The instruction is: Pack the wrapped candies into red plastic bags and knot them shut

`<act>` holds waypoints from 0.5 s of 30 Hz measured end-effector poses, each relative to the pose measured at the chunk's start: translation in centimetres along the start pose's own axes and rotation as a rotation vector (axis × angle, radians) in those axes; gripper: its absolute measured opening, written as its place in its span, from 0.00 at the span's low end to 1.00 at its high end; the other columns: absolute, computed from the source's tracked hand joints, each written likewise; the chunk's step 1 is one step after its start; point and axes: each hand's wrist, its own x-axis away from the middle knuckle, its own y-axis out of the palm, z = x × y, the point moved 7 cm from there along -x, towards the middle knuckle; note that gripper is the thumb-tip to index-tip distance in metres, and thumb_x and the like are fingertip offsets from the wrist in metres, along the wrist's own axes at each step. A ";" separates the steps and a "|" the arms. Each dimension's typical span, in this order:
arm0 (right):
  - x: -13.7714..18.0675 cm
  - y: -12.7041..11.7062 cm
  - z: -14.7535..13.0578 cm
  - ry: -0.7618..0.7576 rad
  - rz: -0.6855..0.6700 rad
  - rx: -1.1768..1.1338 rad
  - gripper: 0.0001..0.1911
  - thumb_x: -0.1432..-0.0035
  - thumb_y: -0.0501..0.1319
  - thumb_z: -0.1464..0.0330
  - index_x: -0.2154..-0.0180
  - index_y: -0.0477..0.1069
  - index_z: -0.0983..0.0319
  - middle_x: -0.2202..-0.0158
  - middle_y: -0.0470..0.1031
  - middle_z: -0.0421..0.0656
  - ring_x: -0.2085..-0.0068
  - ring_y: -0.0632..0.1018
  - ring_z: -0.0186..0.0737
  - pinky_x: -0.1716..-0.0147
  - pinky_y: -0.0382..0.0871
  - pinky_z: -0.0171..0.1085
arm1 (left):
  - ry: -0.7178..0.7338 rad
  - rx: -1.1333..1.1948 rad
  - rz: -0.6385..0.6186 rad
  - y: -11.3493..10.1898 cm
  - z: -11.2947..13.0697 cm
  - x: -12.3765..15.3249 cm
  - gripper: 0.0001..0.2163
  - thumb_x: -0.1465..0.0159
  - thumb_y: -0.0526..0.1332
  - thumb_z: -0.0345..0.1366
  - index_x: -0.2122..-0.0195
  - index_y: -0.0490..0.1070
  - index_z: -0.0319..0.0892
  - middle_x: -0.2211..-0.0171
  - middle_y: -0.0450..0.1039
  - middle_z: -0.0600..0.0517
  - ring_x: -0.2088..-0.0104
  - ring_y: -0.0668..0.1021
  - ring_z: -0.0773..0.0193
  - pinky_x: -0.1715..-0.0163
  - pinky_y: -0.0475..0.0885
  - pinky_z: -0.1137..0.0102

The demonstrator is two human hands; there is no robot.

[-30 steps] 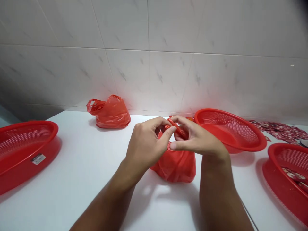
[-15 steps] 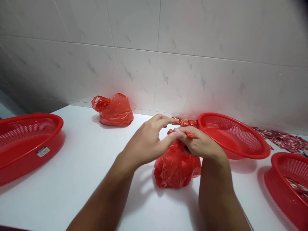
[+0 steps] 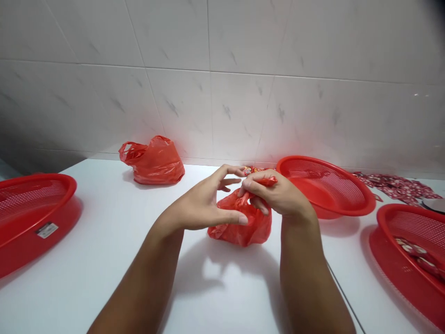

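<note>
A small red plastic bag lies on the white table in front of me. My right hand is closed on the bag's twisted handles at its top. My left hand is beside the bag on its left, fingers spread apart, thumb touching the plastic, holding nothing. A second red plastic bag with tied handles sits farther back left by the wall.
Red mesh baskets stand around: one at the left edge, one behind my right hand, one at the right edge with small packets inside. Red patterned packets lie at the back right. The tiled wall is close behind.
My left hand let go of the handles and opened, dropping to the bag's left side. My right hand kept the handles and the bag slumped lower and a little left.
</note>
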 end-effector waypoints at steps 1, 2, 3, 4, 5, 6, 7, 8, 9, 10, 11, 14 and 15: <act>0.2 0.0 -0.3 -0.023 -0.025 -0.006 0.21 0.35 0.69 0.50 0.68 0.81 0.61 0.79 0.77 0.38 0.80 0.75 0.33 0.75 0.70 0.33 | -0.025 0.033 -0.032 0.5 -0.3 -0.2 0.32 0.43 0.77 0.38 0.38 0.70 0.55 0.39 0.74 0.46 0.43 0.81 0.51 0.48 0.79 0.60; 0.4 0.0 -0.5 -0.043 -0.053 -0.011 0.17 0.37 0.72 0.53 0.67 0.82 0.60 0.78 0.78 0.39 0.76 0.79 0.35 0.70 0.75 0.35 | -0.053 0.046 -0.060 0.9 -0.6 -0.4 0.34 0.42 0.75 0.37 0.35 0.68 0.55 0.42 0.77 0.46 0.47 0.83 0.52 0.52 0.80 0.62; 0.7 0.1 -0.7 -0.060 -0.074 -0.009 0.13 0.38 0.74 0.56 0.65 0.83 0.60 0.75 0.80 0.40 0.71 0.82 0.38 0.66 0.78 0.37 | -0.077 0.043 -0.080 1.3 -0.9 -0.6 0.32 0.39 0.73 0.36 0.35 0.68 0.54 0.47 0.80 0.47 0.50 0.84 0.53 0.56 0.80 0.63; 0.9 0.0 -0.8 -0.067 -0.082 0.009 0.10 0.39 0.74 0.59 0.64 0.84 0.59 0.72 0.82 0.41 0.67 0.84 0.40 0.62 0.80 0.39 | -0.097 0.030 -0.090 1.5 -1.2 -0.8 0.28 0.37 0.70 0.34 0.35 0.68 0.53 0.52 0.82 0.48 0.53 0.84 0.54 0.58 0.79 0.64; 1.1 -0.2 -0.8 -0.069 -0.069 0.046 0.08 0.39 0.74 0.61 0.62 0.85 0.58 0.69 0.84 0.42 0.64 0.85 0.42 0.59 0.80 0.41 | -0.115 0.012 -0.092 1.6 -1.5 -0.9 0.26 0.36 0.67 0.33 0.36 0.70 0.52 0.57 0.83 0.50 0.57 0.84 0.56 0.60 0.79 0.65; 1.3 -0.4 -0.9 -0.067 -0.034 0.101 0.06 0.39 0.73 0.63 0.60 0.86 0.57 0.67 0.85 0.42 0.63 0.85 0.43 0.58 0.81 0.42 | -0.132 -0.003 -0.089 1.5 -1.7 -1.0 0.24 0.35 0.66 0.33 0.38 0.71 0.51 0.60 0.83 0.50 0.60 0.84 0.57 0.63 0.78 0.66; 1.4 -0.8 -0.9 -0.062 0.017 0.172 0.05 0.38 0.71 0.66 0.60 0.86 0.56 0.65 0.86 0.42 0.61 0.85 0.44 0.58 0.81 0.42 | -0.147 -0.012 -0.087 1.4 -1.8 -1.0 0.22 0.35 0.66 0.33 0.39 0.72 0.50 0.63 0.82 0.51 0.63 0.83 0.58 0.65 0.76 0.67; 1.5 -1.1 -0.9 -0.061 0.074 0.252 0.06 0.38 0.69 0.68 0.60 0.86 0.55 0.64 0.86 0.42 0.60 0.86 0.44 0.58 0.80 0.42 | -0.162 -0.013 -0.088 1.4 -1.9 -1.0 0.21 0.35 0.67 0.35 0.40 0.73 0.49 0.65 0.82 0.51 0.66 0.82 0.59 0.68 0.75 0.68; 1.5 -1.4 -1.1 -0.069 0.132 0.337 0.08 0.38 0.68 0.71 0.62 0.87 0.54 0.63 0.86 0.42 0.60 0.85 0.45 0.58 0.80 0.43 | -0.177 -0.005 -0.093 1.3 -2.0 -1.0 0.20 0.35 0.67 0.37 0.41 0.74 0.48 0.67 0.81 0.52 0.69 0.81 0.59 0.70 0.74 0.68; 1.5 -1.5 -1.3 -0.087 0.184 0.416 0.11 0.38 0.66 0.74 0.64 0.87 0.53 0.63 0.86 0.41 0.59 0.85 0.45 0.56 0.79 0.43 | -0.188 0.009 -0.096 1.2 -2.1 -1.0 0.20 0.33 0.67 0.39 0.40 0.74 0.47 0.68 0.80 0.52 0.70 0.80 0.59 0.71 0.74 0.68; 1.5 -1.6 -1.5 -0.115 0.229 0.480 0.14 0.39 0.65 0.77 0.65 0.87 0.53 0.63 0.86 0.40 0.59 0.85 0.45 0.55 0.79 0.44 | -0.193 0.022 -0.087 1.1 -2.0 -1.0 0.20 0.32 0.65 0.42 0.40 0.74 0.47 0.68 0.81 0.51 0.70 0.81 0.59 0.70 0.75 0.67; 1.1 -1.1 -2.4 -0.232 0.317 0.583 0.20 0.41 0.63 0.82 0.67 0.86 0.52 0.58 0.86 0.40 0.56 0.85 0.44 0.51 0.79 0.45 | -0.189 -0.001 0.040 0.1 -2.0 -1.1 0.19 0.26 0.57 0.44 0.39 0.75 0.48 0.60 0.83 0.49 0.60 0.84 0.56 0.60 0.78 0.65; 1.0 -0.8 -2.6 -0.273 0.335 0.600 0.22 0.42 0.62 0.84 0.67 0.86 0.52 0.56 0.86 0.40 0.55 0.85 0.44 0.52 0.79 0.44 | -0.190 -0.029 0.087 -0.3 -2.0 -1.1 0.19 0.25 0.55 0.43 0.38 0.75 0.48 0.57 0.83 0.49 0.57 0.84 0.57 0.58 0.78 0.65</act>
